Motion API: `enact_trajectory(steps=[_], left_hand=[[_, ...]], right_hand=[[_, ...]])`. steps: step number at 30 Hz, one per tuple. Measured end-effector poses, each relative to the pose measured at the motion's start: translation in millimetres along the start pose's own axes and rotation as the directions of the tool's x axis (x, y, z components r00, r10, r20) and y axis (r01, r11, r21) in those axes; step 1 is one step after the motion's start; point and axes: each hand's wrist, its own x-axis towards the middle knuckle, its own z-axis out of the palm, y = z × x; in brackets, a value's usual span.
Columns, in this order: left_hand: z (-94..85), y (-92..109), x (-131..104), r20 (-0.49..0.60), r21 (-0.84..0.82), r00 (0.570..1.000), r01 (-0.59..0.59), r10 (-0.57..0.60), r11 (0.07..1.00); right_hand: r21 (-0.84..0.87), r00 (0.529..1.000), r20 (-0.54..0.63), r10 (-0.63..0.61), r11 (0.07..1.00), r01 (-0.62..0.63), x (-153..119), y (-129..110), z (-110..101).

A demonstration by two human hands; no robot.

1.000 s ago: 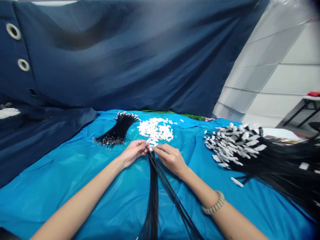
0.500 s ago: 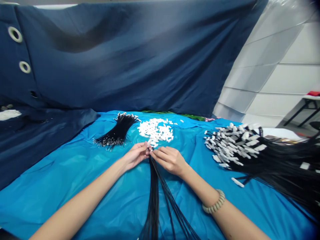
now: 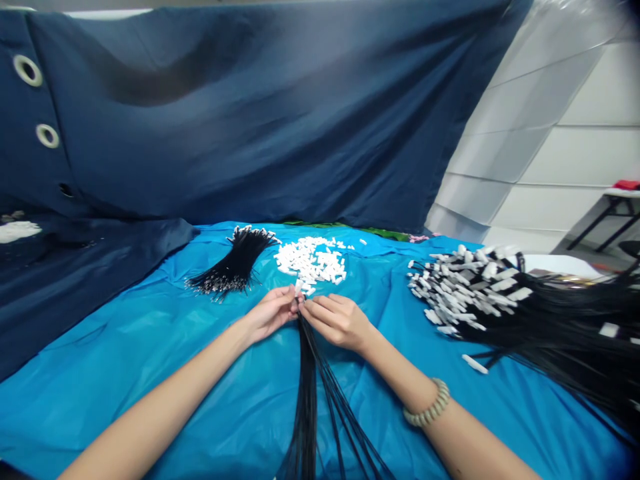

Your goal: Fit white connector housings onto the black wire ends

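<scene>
My left hand (image 3: 277, 311) is closed in a pinch on a white plastic connector (image 3: 299, 287) that pokes up past the fingertips. Right beside it, my right hand (image 3: 338, 321) has its fingers pressed together on the upper end of black wires (image 3: 307, 373). The fingertips of both hands meet, and the exact contact between connector and wire ends is hidden. From there the wires hang towards me in two strands over the blue sheet (image 3: 200, 400). Just beyond the hands lies a heap of loose white connectors (image 3: 315, 259).
Back left, a bundle of short black wires (image 3: 233, 261) lies with its tips fanned out. On the right rests a big pile of long black wires (image 3: 565, 327) with white connectors on their ends (image 3: 465, 287). A dark blue curtain (image 3: 250, 113) hangs behind.
Both hands stay almost in place, still pinched together. The loose wire strand below them has shifted slightly to the left.
</scene>
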Motion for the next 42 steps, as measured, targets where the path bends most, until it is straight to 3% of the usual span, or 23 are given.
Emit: enact_trajectory(steps=[15, 18, 21, 24, 26, 28, 30, 37, 40, 42], left_hand=[[1.6, 0, 0, 0.006, 0.018, 1.0, 0.013, -0.013, 1.0], [1.7, 0, 0, -0.004, 0.02, 1.0, 0.019, -0.019, 1.0], [0.3, -1, 1, -0.005, 0.013, 1.0, 0.015, -0.015, 1.0], [-0.9, -2, 2, -0.007, 0.016, 1.0, -0.004, 0.004, 1.0], [-0.7, -1, 2, -0.014, 0.03, 1.0, -0.014, 0.014, 0.999], [0.1, 0, 1, -0.026, 0.038, 0.999, -0.022, 0.023, 0.999], [0.9, 0, 1, -0.035, 0.033, 0.999, -0.029, 0.03, 0.999], [-1.7, -1, 2, -0.023, 0.005, 0.999, -0.029, 0.029, 1.0], [-2.0, -1, 2, -0.014, 0.015, 1.0, -0.022, 0.022, 1.0], [-1.2, -1, 1, -0.008, 0.027, 1.0, -0.008, 0.008, 1.0]], right_hand=[[-0.064, 0.999, 0.042, -0.002, 0.998, 0.005, 0, -2, 1], [-0.036, 0.997, 0.048, 0.062, 0.998, -0.06, 0, -3, 3], [0.076, 0.977, 0.054, 0.205, 0.975, -0.209, 0, -4, 5], [0.278, 0.932, 0.066, 0.357, 0.89, -0.361, -1, -7, 5], [0.434, 0.879, 0.062, 0.474, 0.78, -0.451, 0, -9, 5], [0.552, 0.821, 0.062, 0.567, 0.666, -0.502, 1, -10, 5], [0.598, 0.8, 0.06, 0.597, 0.62, -0.507, 0, -10, 6], [0.394, 0.925, 0.046, 0.377, 0.844, -0.363, -4, -3, 4], [0.415, 0.915, 0.05, 0.401, 0.825, -0.384, -1, -6, 1], [0.5, 0.86, 0.039, 0.51, 0.735, -0.458, 4, -9, 0]])
